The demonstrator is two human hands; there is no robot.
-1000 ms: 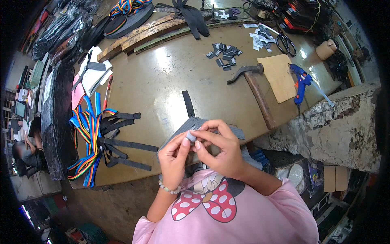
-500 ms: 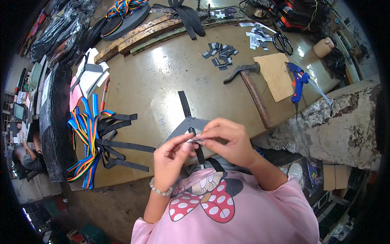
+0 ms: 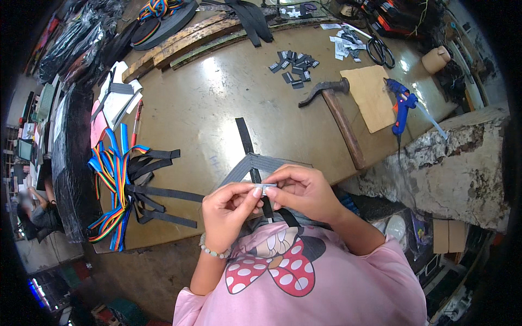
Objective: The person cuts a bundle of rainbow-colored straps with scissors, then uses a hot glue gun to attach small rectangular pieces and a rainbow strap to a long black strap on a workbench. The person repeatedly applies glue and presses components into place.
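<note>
Between my two hands is a small pale label, pinched at both ends. My left hand closes thumb and fingertips on its left end; my right hand does the same on the right. Beneath them, at the table's near edge, lies a grey webbing piece bent in a V, with a black strap running away from its point. Another stretch of black strap passes below the label toward my lap. My fingers partly hide the webbing.
A hammer, a cardboard piece and a blue glue gun lie to the right. Several dark labels are scattered beyond. Rainbow-edged straps heap at the left, near a red pen. Wooden beams cross the back.
The label has turned so more of its flat face shows, and my fingers have shifted along it. The view has moved slightly; the webbing stays on the table.
</note>
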